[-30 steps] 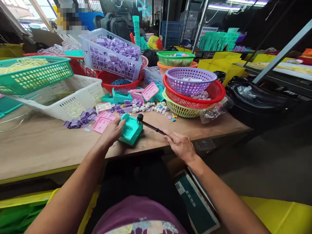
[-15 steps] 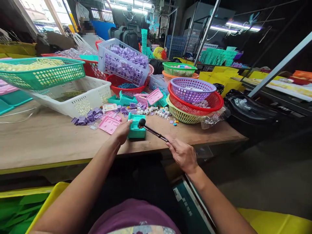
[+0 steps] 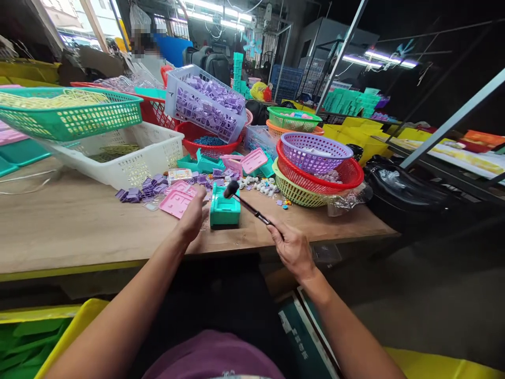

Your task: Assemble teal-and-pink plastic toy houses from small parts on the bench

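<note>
A teal plastic box-shaped piece stands near the table's front edge, with a recess in its top. My right hand is wrapped round the handle of a small black mallet, whose rounded head lies over the teal piece's upper left part; whether they touch is unclear. Just left of that piece is my left hand, a small gap between them. It overlaps the right edge of a pink plastic panel lying on the table. Its fingers are mostly hidden behind the hand, so I cannot see if they grip the panel.
Purple plastic pieces and small white figures lie loose behind. Stacked baskets, a purple one on top, stand right. A white crate and a green basket stand left. A tilted clear crate holds purple pieces.
My left hand has come off the teal piece and shifted slightly left. The mallet is still in my right hand, its head still over the teal piece. The view has shifted slightly.
</note>
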Action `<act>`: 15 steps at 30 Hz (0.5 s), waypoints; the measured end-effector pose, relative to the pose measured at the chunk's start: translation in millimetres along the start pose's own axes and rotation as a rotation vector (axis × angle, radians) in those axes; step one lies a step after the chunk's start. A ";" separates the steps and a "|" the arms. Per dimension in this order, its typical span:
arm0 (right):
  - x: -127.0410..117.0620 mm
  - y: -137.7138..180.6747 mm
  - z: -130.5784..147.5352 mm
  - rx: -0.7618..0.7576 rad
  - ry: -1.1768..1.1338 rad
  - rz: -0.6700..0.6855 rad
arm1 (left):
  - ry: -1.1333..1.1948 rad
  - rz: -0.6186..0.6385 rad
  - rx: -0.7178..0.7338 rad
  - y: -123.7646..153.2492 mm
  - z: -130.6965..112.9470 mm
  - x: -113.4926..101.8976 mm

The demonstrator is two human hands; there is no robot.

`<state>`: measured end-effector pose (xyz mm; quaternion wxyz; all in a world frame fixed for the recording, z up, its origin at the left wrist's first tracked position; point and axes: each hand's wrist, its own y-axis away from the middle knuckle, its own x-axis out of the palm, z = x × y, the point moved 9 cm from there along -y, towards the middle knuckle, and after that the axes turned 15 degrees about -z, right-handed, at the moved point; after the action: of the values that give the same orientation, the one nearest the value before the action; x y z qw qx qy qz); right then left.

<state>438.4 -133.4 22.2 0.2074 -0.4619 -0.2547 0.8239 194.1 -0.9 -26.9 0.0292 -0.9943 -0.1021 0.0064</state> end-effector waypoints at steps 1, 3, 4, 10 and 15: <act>-5.7 -2.2 -5.7 0.060 -0.064 -0.041 | -0.038 0.026 0.044 -1.5 -2.6 -1.5; -13.3 -7.7 -13.1 0.144 -0.152 -0.099 | -0.125 0.111 0.117 -3.4 -3.9 1.1; -14.8 -11.7 -12.9 0.155 -0.179 -0.113 | -0.154 0.157 0.124 -3.7 -1.6 4.3; -2.1 -48.7 22.8 -0.047 -0.049 -0.149 | -0.210 0.162 0.089 2.6 8.8 21.1; 36.1 -53.3 35.0 -0.137 0.195 0.125 | -0.337 0.129 0.191 7.3 8.9 27.0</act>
<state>396.1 -78.8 46.6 0.1475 -0.5677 -0.2597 0.7672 221.8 -2.0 -36.4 0.1052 -0.9764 -0.0406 0.1842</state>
